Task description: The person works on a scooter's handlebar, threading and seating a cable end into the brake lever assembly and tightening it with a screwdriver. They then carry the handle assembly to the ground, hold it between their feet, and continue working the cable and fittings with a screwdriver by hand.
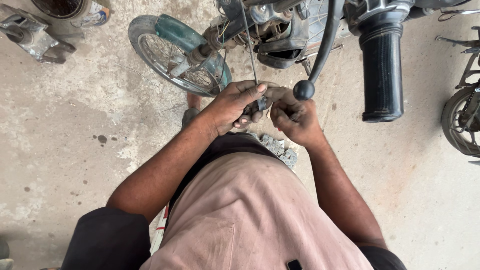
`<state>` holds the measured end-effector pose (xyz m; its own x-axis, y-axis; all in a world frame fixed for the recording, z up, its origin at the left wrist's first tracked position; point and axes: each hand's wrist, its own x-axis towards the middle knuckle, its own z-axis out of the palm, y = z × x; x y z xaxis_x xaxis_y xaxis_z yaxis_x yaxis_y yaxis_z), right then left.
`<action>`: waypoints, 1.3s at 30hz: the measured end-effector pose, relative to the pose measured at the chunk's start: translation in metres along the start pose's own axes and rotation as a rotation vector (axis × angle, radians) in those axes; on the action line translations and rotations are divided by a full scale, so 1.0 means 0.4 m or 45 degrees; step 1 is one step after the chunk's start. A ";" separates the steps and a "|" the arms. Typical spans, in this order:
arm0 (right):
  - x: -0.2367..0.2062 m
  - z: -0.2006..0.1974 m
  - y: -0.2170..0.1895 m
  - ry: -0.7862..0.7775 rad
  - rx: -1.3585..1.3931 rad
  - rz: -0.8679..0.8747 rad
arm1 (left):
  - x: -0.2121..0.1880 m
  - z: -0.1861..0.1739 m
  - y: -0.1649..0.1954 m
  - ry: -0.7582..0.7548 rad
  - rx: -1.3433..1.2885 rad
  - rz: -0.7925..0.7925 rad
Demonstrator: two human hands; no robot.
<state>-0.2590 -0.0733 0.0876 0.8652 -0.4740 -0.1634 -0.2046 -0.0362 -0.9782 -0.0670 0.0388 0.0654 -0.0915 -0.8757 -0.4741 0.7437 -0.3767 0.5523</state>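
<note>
Cable (248,45), thin and grey, runs down from the motorcycle's steering area into my hands, which meet just in front of my waist. My left hand (235,105) is closed around the cable's lower end, thumb on top, with a small dark metal fitting (262,103) showing between my fingertips. My right hand (295,117) is curled tight against the left, knuckles touching it, pinching the same end of the cable; what exactly sits inside its fingers I cannot tell.

Directly over my right hand hangs the black ball end (303,90) of the curved hand lever (325,40), which sweeps up to the handlebar. To the right of it the ribbed black rubber grip (382,70) points down toward me, well clear of both hands.

Beyond my left hand stands the front wheel (170,57), spoked, with a green mudguard (180,31) over it, turned to my left. Below my hands, against my dark shorts, lies a grey patterned cloth (280,150). My pink shirt (250,215) fills the lower view.

On the stained concrete floor (75,125), a bare metal part (30,35) rests at upper left beside a round container (75,10). A second motorcycle's wheel (462,120) shows at the right edge.
</note>
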 end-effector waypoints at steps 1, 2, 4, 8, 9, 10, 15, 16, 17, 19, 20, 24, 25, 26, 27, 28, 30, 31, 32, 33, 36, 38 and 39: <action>-0.004 -0.005 -0.008 0.020 0.022 -0.002 | -0.002 0.009 0.007 -0.007 -0.023 0.017; -0.006 -0.007 -0.016 0.035 0.022 -0.026 | -0.005 0.019 0.013 -0.015 -0.045 0.033; -0.006 -0.006 -0.039 0.067 0.021 -0.076 | -0.009 0.034 0.027 -0.070 -0.045 0.090; 0.000 0.008 -0.095 0.101 -0.006 -0.145 | -0.023 0.052 0.050 -0.076 -0.096 0.121; 0.002 0.010 -0.109 0.104 -0.062 -0.188 | -0.028 0.054 0.054 -0.100 -0.125 0.129; 0.007 0.012 -0.124 0.105 -0.118 -0.230 | -0.034 0.055 0.060 -0.122 -0.155 0.138; 0.047 0.016 -0.177 0.086 -0.416 -0.493 | -0.057 0.062 0.079 -0.124 -0.082 0.218; 0.055 0.019 -0.184 0.085 -0.477 -0.584 | -0.061 0.065 0.080 -0.028 0.000 0.238; 0.063 0.023 -0.190 0.080 -0.492 -0.557 | -0.064 0.066 0.080 0.070 0.082 0.262; 0.073 0.034 -0.197 0.062 -0.521 -0.501 | -0.072 0.066 0.078 0.088 0.157 0.346; 0.079 0.041 -0.198 0.061 -0.589 -0.504 | -0.076 0.064 0.075 0.100 0.194 0.389; 0.104 0.071 -0.202 0.058 -0.746 -0.583 | -0.090 0.051 0.066 0.147 0.314 0.615; 0.112 0.077 -0.204 0.053 -0.757 -0.622 | -0.093 0.048 0.066 0.174 0.370 0.645; 0.123 0.080 -0.208 0.038 -0.781 -0.625 | -0.094 0.043 0.069 0.204 0.429 0.676; 0.133 0.083 -0.213 0.024 -0.804 -0.629 | -0.094 0.040 0.073 0.251 0.432 0.700; 0.146 0.087 -0.219 0.011 -0.825 -0.634 | -0.093 0.037 0.079 0.299 0.437 0.724; 0.171 0.093 -0.231 0.023 -0.853 -0.690 | -0.090 0.032 0.093 0.354 0.391 0.815; 0.183 0.096 -0.237 0.032 -0.870 -0.714 | -0.089 0.030 0.099 0.361 0.337 0.882; 0.194 0.101 -0.242 0.033 -0.885 -0.694 | -0.086 0.027 0.105 0.366 0.281 0.947; 0.205 0.110 -0.244 0.035 -0.899 -0.670 | -0.081 0.023 0.111 0.407 0.258 0.963; 0.242 0.147 -0.244 0.091 -0.923 -0.646 | -0.062 -0.003 0.124 0.509 0.147 0.977; 0.266 0.175 -0.238 0.114 -0.926 -0.612 | -0.050 -0.029 0.126 0.548 0.017 0.936; 0.282 0.185 -0.235 0.115 -0.930 -0.584 | -0.044 -0.047 0.130 0.553 0.080 0.965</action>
<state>-0.1082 -0.0583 0.1514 0.9009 -0.3412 0.2684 -0.1137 -0.7821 -0.6127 -0.0143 0.0403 0.0895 0.6825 -0.7093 -0.1761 0.4628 0.2330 0.8553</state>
